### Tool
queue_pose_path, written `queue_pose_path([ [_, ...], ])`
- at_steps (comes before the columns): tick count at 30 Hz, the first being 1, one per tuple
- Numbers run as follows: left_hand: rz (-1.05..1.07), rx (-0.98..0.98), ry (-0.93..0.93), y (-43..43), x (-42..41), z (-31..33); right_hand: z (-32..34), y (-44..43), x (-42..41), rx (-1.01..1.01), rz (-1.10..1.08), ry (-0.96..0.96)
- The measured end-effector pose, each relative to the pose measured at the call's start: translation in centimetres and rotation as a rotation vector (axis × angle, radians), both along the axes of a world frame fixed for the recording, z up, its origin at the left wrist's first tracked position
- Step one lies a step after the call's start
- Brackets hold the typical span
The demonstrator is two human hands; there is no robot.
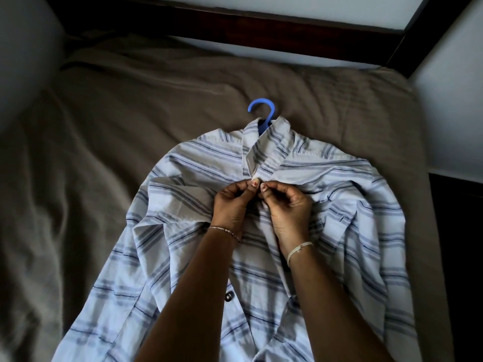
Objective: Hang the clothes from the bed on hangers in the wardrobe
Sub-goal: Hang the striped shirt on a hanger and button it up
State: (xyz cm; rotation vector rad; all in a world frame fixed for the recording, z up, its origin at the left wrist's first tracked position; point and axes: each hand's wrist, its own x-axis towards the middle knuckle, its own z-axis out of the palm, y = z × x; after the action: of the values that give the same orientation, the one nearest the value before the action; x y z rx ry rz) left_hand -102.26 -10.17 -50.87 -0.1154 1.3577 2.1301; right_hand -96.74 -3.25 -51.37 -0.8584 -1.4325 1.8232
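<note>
A white shirt with blue stripes (188,163) lies spread face up on the bed (130,100). A blue hanger (264,111) is inside it; only the hook and neck show above the collar. My left hand (231,205) and my right hand (287,205) meet just below the collar, each pinching one edge of the shirt's front opening between thumb and fingers. A dark button (229,296) shows lower down the front, beside my left forearm.
The bed has a brown-grey sheet, rumpled at the left. A dark wooden bed frame (261,30) runs along the far edge. Pale walls rise at the left and right, with a dark gap (454,244) beside the bed on the right.
</note>
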Motion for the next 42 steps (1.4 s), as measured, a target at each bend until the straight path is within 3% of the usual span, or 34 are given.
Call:
queue_pose_path([
  [5,0.027,-0.079,0.100,0.3,0.1,-0.2,-0.3,0.4,-0.3,0.054,0.021,-0.072],
  [16,0.217,-0.522,0.442,1.3,1.2,-2.1,-1.4,0.1,-1.0,0.239,-0.023,-0.201],
  [19,0.148,-0.475,0.471,1.4,1.2,-1.5,-1.3,0.1,-1.0,0.209,-0.006,-0.202],
  [26,-0.107,-0.076,0.154,0.0,0.0,-0.9,0.3,1.1,0.2,-0.121,0.207,-0.080],
  [33,-0.125,-0.148,0.123,0.4,-0.7,-0.1,0.0,1.1,-0.1,-0.075,0.164,-0.146],
  [36,-0.094,-0.352,0.304,0.0,0.2,0.4,0.7,0.7,0.8,0.035,0.191,-0.171],
  [40,-0.004,-0.960,0.962,-3.8,5.2,1.2,1.5,-1.3,4.2,0.077,0.217,-0.239],
  [42,0.038,-1.200,1.001,-6.3,8.6,2.1,1.8,-2.5,6.4,0.090,0.208,-0.258],
])
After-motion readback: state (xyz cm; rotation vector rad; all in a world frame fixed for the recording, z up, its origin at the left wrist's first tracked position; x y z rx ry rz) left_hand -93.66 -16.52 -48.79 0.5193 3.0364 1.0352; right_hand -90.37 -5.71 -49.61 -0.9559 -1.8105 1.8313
